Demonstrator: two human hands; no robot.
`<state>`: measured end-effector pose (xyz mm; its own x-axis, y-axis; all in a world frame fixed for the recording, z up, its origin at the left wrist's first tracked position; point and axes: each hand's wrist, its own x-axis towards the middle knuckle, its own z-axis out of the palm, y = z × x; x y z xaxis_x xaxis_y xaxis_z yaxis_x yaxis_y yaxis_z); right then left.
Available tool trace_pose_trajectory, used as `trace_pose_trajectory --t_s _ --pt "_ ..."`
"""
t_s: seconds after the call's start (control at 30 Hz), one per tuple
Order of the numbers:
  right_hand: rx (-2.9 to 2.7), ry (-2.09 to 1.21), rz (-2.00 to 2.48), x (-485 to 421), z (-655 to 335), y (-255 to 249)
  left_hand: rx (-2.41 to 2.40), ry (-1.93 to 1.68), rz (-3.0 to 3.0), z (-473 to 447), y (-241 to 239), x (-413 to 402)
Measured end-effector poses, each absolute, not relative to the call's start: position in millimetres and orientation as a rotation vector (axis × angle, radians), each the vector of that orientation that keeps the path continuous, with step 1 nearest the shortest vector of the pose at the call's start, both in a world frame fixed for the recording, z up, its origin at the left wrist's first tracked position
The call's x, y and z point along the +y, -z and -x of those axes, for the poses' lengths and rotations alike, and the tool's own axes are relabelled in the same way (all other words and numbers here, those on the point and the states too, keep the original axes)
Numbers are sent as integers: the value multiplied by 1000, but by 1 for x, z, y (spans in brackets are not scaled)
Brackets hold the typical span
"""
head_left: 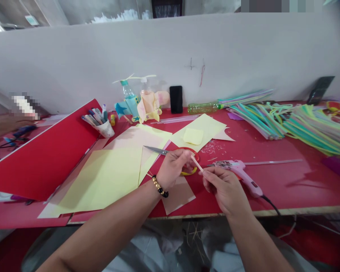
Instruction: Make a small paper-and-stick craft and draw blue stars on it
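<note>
Carefully, the left hand (173,168) and the right hand (225,189) pinched a thin pale strip (197,164) between their fingertips, one end each. Light, even pressure probably suited it best, clear of the scissors (157,150) behind the left fingers and the glue gun (250,182) beside the right.

left hand (173,166), right hand (225,189) pinching pale stick (197,163) over red table (283,185); scissors (157,150) partly behind left hand
</note>
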<state>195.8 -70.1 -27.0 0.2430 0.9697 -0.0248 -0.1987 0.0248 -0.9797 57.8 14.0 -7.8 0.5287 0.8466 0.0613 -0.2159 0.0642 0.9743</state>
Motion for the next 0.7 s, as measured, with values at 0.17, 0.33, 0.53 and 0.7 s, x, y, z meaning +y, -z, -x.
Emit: trace_pose_trajectory --t_s 0.17,0.33,0.53,0.7 --pt "-915 -1100 1211 -73 -193 25 588 -795 -1308 -62 11 9" --pt "-972 -1068 1232 -72 -194 24 711 -757 -1302 -61 6 9" --pt "-996 -1043 1254 -72 -197 28 711 -795 -1183 -59 7 14" --pt "-986 -1038 1269 -73 -197 27 712 -823 -1141 -56 6 16"
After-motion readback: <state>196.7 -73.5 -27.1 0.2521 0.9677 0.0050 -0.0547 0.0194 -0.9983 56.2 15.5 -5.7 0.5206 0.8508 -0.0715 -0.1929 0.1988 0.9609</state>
